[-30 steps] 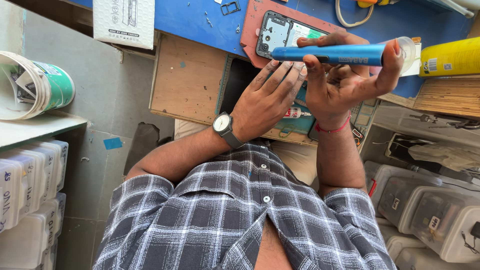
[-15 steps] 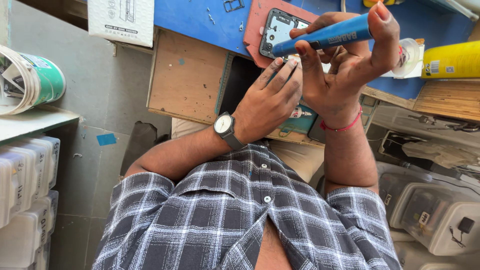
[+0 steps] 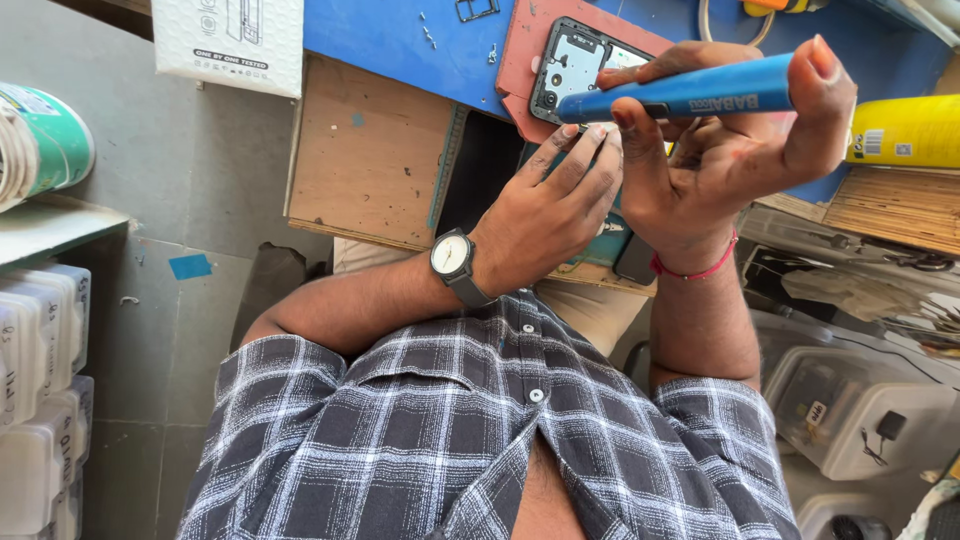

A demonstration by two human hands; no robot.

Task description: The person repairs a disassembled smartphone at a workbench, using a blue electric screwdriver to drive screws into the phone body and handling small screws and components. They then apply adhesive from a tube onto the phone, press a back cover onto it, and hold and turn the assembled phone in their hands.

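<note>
My right hand (image 3: 720, 170), with a red thread at the wrist, grips a blue pen-shaped power screwdriver (image 3: 690, 95) that lies almost level, tip pointing left. The tip sits at the lower edge of an opened phone (image 3: 568, 62) with its back cover off, which lies on a red mat (image 3: 520, 45). My left hand (image 3: 545, 205), with a wristwatch (image 3: 452, 255), holds nothing. Its spread fingertips reach up to the tool's tip, just under the phone. A teal object beneath both hands is mostly hidden.
The mat lies on a blue bench top (image 3: 400, 40) with small loose screws. A wooden board (image 3: 365, 150) hangs below it. A yellow can (image 3: 905, 130) lies at the right, a white box (image 3: 225, 35) top left. Clear plastic bins (image 3: 850, 400) and stacked boxes (image 3: 40, 400) flank me.
My right hand tilted the blue screwdriver upward, then brought it nearly level again with its tip at the phone. My left fingers slid up towards that tip.
</note>
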